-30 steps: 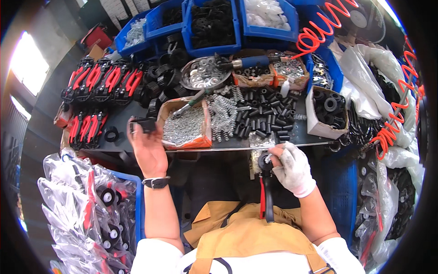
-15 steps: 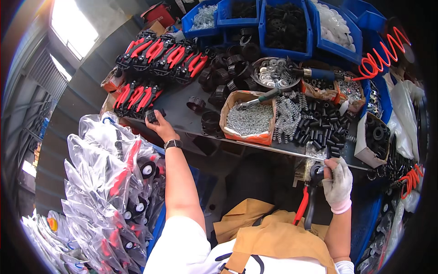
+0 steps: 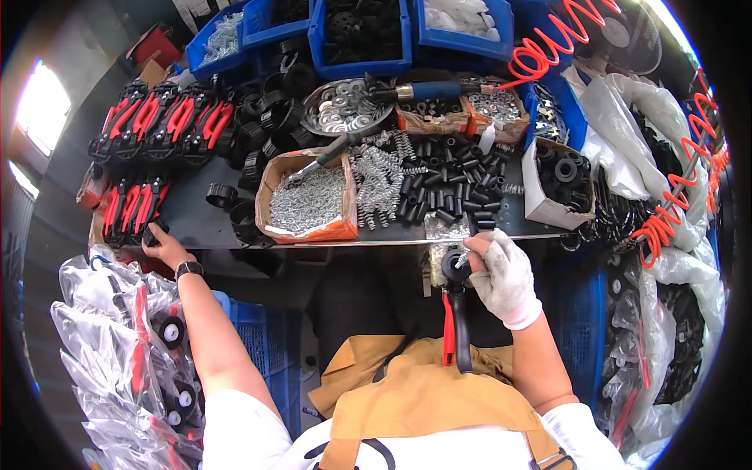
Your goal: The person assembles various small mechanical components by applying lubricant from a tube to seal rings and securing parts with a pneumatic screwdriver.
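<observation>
Pinched between bare fingertips, a small shiny metal piece sits in the right hand, whose thumb and forefinger are closed together on it; the glove covers the other fingers and hides part of the grip. Too small to read as screw or spring, the piece slants from upper right to lower left, its lower end over the black round head of a hand tool; contact is hard to judge. That tool stands just below the bench edge, its head against a metal fixture and partly lost in shadow. Its long axis runs from the bench toward the person, the red handle and black handle side by side, ends pointing at the tan apron. Well off to the left, the left hand has its fingers clamped on a dark part, mostly covered, beside the front row of red-handled tools. Bagged goods are cut off along the lower left by the dark fisheye rim.
</observation>
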Tool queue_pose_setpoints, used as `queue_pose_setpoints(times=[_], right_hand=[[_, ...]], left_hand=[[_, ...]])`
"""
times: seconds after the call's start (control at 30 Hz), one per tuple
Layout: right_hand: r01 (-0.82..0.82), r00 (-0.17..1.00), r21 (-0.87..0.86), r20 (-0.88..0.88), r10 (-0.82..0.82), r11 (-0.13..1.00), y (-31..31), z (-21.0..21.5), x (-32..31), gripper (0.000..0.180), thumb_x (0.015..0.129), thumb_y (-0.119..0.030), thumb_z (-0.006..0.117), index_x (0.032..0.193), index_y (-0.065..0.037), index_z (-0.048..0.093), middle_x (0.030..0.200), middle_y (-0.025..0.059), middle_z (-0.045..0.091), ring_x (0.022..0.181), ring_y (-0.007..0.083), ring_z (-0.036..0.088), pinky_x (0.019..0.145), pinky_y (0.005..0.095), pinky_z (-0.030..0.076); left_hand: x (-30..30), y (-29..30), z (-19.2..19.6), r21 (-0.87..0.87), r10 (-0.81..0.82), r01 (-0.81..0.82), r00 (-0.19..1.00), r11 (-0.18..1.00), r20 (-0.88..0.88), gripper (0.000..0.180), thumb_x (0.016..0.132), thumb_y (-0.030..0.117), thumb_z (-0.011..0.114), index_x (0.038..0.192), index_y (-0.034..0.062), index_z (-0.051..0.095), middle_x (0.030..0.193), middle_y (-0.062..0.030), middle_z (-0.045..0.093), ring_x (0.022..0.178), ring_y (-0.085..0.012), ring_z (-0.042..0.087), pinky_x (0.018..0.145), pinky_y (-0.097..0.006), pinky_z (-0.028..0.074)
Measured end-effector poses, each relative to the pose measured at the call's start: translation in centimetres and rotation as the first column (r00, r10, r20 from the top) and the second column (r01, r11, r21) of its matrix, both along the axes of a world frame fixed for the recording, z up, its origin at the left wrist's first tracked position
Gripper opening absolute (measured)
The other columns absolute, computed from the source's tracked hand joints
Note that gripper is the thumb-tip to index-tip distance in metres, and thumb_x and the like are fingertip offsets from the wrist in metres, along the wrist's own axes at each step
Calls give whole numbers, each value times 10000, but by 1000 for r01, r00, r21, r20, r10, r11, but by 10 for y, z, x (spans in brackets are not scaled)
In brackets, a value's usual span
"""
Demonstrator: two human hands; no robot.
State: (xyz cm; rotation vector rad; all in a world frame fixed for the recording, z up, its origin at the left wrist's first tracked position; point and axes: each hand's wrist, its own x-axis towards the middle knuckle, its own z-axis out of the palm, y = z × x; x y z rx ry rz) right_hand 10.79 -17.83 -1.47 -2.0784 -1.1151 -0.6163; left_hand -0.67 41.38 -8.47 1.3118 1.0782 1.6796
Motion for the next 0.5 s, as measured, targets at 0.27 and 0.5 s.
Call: queue_pose_setpoints(times=[0.27,0.5], right_hand=[[-6,997,37,-73,8,999,-7,0,1,323,732,84,683,1029,-26,618,887,141,624,773,324,624,652,392,513],[92,995,74,-29,-90,993,-22,26,27,178,747,2,698,909,-24,628,872,144,632,815,358,620,715,418,511]], left_hand=[[7,3,0,35,-53,52,999,998,11,677,962,376,637,1400,-20,305,1317,-205,471,1129,-268,544,970,-379,461],[9,4,-1,79,-75,70,995,994,64,640,942,375,669,1359,-5,365,1265,-175,530,1070,-248,560,948,-375,468]])
